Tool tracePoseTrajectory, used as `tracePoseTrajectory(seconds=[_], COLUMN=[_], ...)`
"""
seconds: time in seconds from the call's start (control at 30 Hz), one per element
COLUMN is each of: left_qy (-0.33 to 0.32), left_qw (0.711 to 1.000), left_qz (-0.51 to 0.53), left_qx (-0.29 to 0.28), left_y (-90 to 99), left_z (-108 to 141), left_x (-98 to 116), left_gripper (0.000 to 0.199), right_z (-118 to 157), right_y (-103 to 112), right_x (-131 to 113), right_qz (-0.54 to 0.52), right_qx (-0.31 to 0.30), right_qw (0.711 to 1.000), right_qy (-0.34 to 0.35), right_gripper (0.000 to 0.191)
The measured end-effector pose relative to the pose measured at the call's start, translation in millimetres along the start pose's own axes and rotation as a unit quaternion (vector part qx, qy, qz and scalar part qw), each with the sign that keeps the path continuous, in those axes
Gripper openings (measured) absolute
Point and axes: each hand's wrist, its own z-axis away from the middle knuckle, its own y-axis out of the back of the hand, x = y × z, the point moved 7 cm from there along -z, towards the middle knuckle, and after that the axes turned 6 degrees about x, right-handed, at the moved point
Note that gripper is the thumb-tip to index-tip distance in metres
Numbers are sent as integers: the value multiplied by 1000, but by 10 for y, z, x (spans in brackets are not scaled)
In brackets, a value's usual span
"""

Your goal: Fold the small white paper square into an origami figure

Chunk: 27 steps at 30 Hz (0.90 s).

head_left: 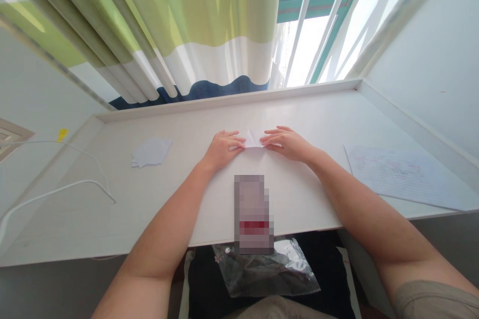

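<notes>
A small piece of folded white paper (253,139) is between my two hands over the middle of the white desk, with a raised point on its far side. My left hand (225,149) grips its left end between thumb and fingers. At the right end my right hand (287,142) pinches the paper, its upper fingers stretched out. The fine folds are too pale to make out.
Several white paper pieces (151,152) lie at left, near a white cable (67,194). Written sheets (400,172) rest at right. A clear plastic bag (262,276) is on my lap. A pixelated patch hides the desk's front middle. Behind the desk's raised rim (232,101) hangs a curtain (209,15).
</notes>
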Motion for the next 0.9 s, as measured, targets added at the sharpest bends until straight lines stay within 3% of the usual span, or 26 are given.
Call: tracePoseTrajectory(seconds=[0.27, 0.47, 0.6, 0.9], left_qy=[28, 98, 129, 193], left_qw=[999, 993, 989, 975], left_qz=[-17, -2, -4, -105], left_qx=[43, 69, 66, 29], left_y=[25, 14, 22, 1], left_z=[24, 29, 25, -6], left_x=[-59, -158, -169, -69], left_gripper=[10, 12, 14, 22], right_z=[-39, -91, -101, -155], right_y=[-24, -47, -42, -43], right_x=[19, 58, 48, -1], right_qz=[-30, -42, -55, -10], right_qx=[40, 70, 79, 88], right_qw=[999, 992, 984, 979], right_qy=[-18, -96, -151, -182], right_gripper=[25, 19, 20, 24])
